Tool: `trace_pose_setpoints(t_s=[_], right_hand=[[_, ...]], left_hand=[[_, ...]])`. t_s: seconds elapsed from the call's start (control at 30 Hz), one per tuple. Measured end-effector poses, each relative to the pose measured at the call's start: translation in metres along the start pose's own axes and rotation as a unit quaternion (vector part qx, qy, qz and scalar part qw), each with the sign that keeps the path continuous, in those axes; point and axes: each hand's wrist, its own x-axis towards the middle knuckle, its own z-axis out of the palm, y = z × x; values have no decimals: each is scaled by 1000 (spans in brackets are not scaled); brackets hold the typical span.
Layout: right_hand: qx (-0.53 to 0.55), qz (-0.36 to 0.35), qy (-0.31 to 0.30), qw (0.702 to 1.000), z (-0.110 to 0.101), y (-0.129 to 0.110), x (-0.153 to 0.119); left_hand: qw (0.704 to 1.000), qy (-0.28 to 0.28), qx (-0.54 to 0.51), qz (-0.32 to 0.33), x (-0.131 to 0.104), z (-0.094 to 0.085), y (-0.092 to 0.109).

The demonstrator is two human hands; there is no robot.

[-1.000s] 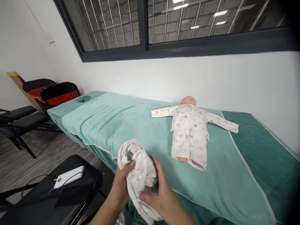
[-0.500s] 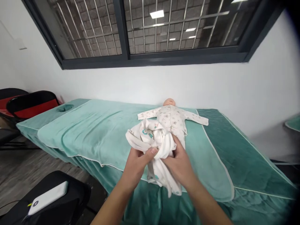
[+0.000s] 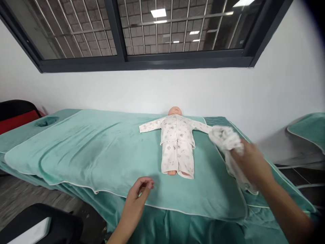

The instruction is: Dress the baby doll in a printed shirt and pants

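Observation:
My right hand (image 3: 250, 161) grips a bunched white baby garment (image 3: 225, 139) with a small print, blurred by motion. It is over the right part of the bed, close to the doll's outstretched sleeve, and part of the cloth hangs down. My left hand (image 3: 138, 195) is near the front edge of the bed, fingers curled in against the thumb with nothing in them. Beyond it a baby doll (image 3: 175, 111) lies on its back, arms spread. It wears a white printed top (image 3: 175, 130) and matching trousers (image 3: 177, 157).
A light green sheet (image 3: 114, 152) covers the bed, which has a face hole (image 3: 47, 121) at the left. Behind it is a white wall with a barred window (image 3: 152, 62). A white device (image 3: 33, 234) rests on a black chair (image 3: 63, 223) at lower left.
My left hand has let go of the bunched garment and drawn back left. My right hand has carried it to the right, uncovering the doll's trousers. The view has shifted right.

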Motion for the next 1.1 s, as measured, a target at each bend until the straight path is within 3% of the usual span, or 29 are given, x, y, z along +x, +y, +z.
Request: trace_pose_setpoints(t_s=[0.03, 0.07, 0.13, 0.2, 0.3, 0.37, 0.47, 0.6, 0.73, 0.83, 0.93, 1.1], right_hand=[[-56, 0, -64, 996, 19, 14, -6], [-98, 11, -84, 992, 34, 25, -12], [-140, 6, -74, 987, 50, 32, -22], [-149, -11, -23, 988, 50, 20, -24], [-90, -70, 21, 993, 46, -19, -11], [-14, -102, 14, 995, 55, -48, 6], [113, -105, -5, 988, 87, -87, 42], [264, -76, -48, 960, 138, -128, 106], [342, 5, -75, 937, 169, -149, 160], [397, 42, -114, 910, 180, -149, 171], [448, 59, -167, 876, 185, -144, 165], [462, 17, -156, 873, 191, -143, 161]], left_hand=[[1000, -3, 12, 8, 4, 2, 2], [1000, -6, 25, 17, 9, 4, 5], [998, -11, 48, 38, 23, 7, 16], [996, -12, 62, 63, 40, 11, 29], [992, 0, 74, 107, 78, 21, 52], [986, 9, 84, 146, 112, 33, 67], [970, 15, 113, 216, 173, 59, 86], [922, 42, 221, 314, 263, 97, 111], [892, 35, 302, 335, 331, 123, 129], [897, -2, 283, 340, 351, 132, 126], [918, -10, 255, 304, 352, 135, 117], [938, -11, 238, 253, 349, 135, 115]])
